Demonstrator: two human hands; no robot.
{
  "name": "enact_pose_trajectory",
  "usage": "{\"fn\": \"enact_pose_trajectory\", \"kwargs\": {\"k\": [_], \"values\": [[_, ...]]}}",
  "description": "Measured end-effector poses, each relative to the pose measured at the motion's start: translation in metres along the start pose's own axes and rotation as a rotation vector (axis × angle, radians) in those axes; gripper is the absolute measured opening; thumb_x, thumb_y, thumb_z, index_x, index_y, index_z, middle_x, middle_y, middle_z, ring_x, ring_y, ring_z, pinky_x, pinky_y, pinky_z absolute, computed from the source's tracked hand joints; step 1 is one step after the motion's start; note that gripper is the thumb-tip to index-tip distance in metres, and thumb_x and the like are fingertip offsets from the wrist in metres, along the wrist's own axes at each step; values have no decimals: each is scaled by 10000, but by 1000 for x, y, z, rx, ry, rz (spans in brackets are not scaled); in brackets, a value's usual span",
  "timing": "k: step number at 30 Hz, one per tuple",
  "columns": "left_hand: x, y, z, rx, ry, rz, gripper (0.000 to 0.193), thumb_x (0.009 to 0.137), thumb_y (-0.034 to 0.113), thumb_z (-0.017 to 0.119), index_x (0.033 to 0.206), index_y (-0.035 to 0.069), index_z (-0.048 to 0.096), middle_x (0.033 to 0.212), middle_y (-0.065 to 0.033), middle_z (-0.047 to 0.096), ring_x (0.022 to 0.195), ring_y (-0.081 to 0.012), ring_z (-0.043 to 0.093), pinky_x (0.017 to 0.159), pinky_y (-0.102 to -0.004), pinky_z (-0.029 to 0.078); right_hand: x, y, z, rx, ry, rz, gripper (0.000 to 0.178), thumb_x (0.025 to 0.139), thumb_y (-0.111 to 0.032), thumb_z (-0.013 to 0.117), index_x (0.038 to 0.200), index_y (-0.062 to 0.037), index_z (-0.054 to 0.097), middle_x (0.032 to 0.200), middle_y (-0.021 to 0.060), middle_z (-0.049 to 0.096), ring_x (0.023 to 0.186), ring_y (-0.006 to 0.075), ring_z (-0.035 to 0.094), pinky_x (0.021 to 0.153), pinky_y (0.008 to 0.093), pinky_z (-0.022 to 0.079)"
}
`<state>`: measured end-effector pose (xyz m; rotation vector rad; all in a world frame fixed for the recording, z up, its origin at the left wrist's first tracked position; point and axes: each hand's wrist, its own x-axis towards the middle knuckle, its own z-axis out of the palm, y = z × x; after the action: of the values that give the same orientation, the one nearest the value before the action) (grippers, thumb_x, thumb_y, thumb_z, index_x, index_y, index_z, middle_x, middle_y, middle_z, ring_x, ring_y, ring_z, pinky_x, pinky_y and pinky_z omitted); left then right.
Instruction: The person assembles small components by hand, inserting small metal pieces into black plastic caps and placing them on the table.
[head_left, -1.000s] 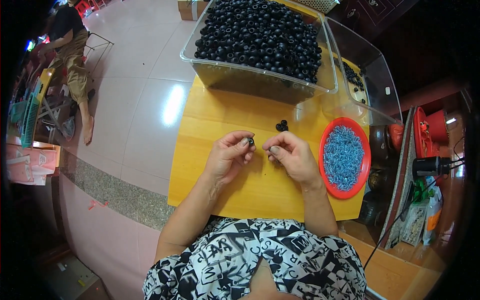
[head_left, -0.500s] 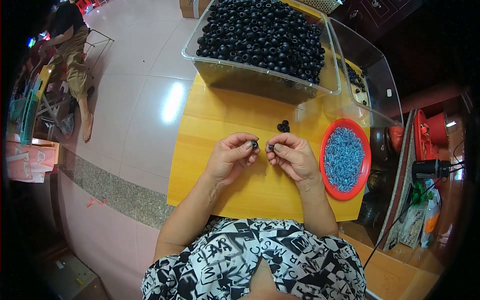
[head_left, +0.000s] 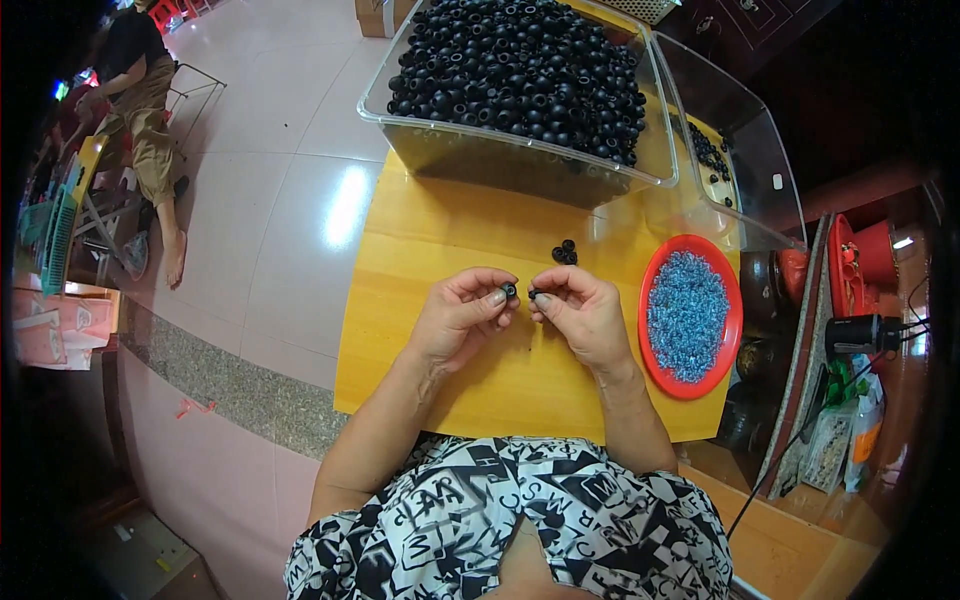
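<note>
Over the yellow wooden table (head_left: 420,250), my left hand (head_left: 462,315) pinches a small black ring-shaped part (head_left: 509,290) between thumb and fingertips. My right hand (head_left: 580,315) sits right beside it, fingertips closed on another tiny dark piece (head_left: 533,295). The two pieces are almost touching. A few loose black rings (head_left: 566,252) lie on the table just beyond my hands. To the right of my right hand is a red plate (head_left: 655,350) filled with small blue pieces (head_left: 686,315).
A clear plastic bin (head_left: 520,165) heaped with black rings stands at the table's far edge. A second clear bin (head_left: 745,180) with a few rings is at the right. Red containers and a dark lamp-like device (head_left: 865,335) crowd the right side. A person (head_left: 140,110) sits far left.
My hands have stayed in the same spot, fingertips drawn a little closer together with the small pieces between them.
</note>
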<state>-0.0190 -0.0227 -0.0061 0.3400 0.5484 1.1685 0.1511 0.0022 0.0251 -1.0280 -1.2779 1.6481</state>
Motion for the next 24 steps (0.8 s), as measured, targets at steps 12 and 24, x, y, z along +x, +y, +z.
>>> {"fn": "enact_pose_trajectory", "kwargs": {"k": [12, 24], "values": [[0, -4, -2, 36, 6, 17, 219, 751, 18, 605, 966, 8, 563, 816, -94, 586, 682, -140, 552, 622, -223, 469, -3, -9, 3, -60, 44, 25, 123, 776, 22, 549, 896, 37, 573, 776, 43, 586, 676, 84, 558, 597, 200, 460], [-2, -4, 4, 130, 3, 3, 197, 752, 20, 615, 944, 5, 574, 817, -77, 598, 665, -136, 567, 598, -214, 469, -9, -14, 10, -136, 59, -42, 77, 743, 35, 580, 812, 11, 555, 727, -4, 540, 635, 42, 501, 560, 166, 409]]}}
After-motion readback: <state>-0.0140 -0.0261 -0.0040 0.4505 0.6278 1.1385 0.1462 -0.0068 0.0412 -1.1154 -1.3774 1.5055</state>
